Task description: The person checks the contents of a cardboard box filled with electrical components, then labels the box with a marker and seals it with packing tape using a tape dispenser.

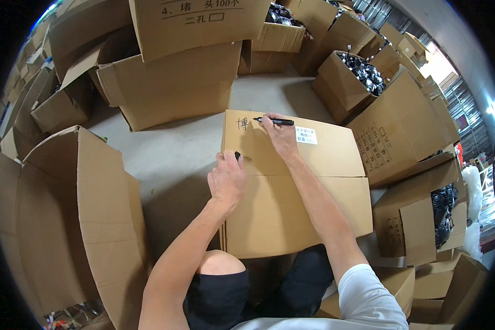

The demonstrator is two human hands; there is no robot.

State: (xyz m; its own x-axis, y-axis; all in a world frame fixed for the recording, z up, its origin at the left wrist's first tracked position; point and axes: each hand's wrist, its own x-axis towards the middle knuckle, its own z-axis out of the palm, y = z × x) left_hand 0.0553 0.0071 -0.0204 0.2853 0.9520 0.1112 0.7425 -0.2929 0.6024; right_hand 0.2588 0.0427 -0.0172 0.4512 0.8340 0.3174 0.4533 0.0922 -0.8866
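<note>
While the person crouches over it, this is how the spot looks from beside them:

Closed carton [291, 187]: a brown corrugated box lying flat on the grey concrete floor [176, 148] in front of the person's knees, its two top flaps shut and meeting in a seam across the middle. A small white label [306, 135] sits on the far flap, and one hand-drawn black character marks the far left corner.

Marker [275, 121]: a slim black pen, lying nearly level, tip pointing left at the written character, over the far edge of the carton.

Right hand [280, 135]: fingers closed around the marker, hand resting on the far flap just left of the white label.

Left hand [226, 176]: pressed on the carton's left edge near the seam, fingers curled together over a small black cap [237, 155] that peeks out at the fingertips.

Open box at left [77, 220]: a large empty-looking carton standing just beside the person's left arm, flaps up.

Stacked cartons beyond [176, 82]: several brown boxes crowd the far side of the floor, one printed with black characters.

Boxes at right [363, 74]: open cartons filled with small glossy black items; another printed carton [396, 132] leans close against the closed carton's right corner.

Space: the floor between the closed carton and the far stack is bare concrete; boxes hem the person in on the other sides.
</note>
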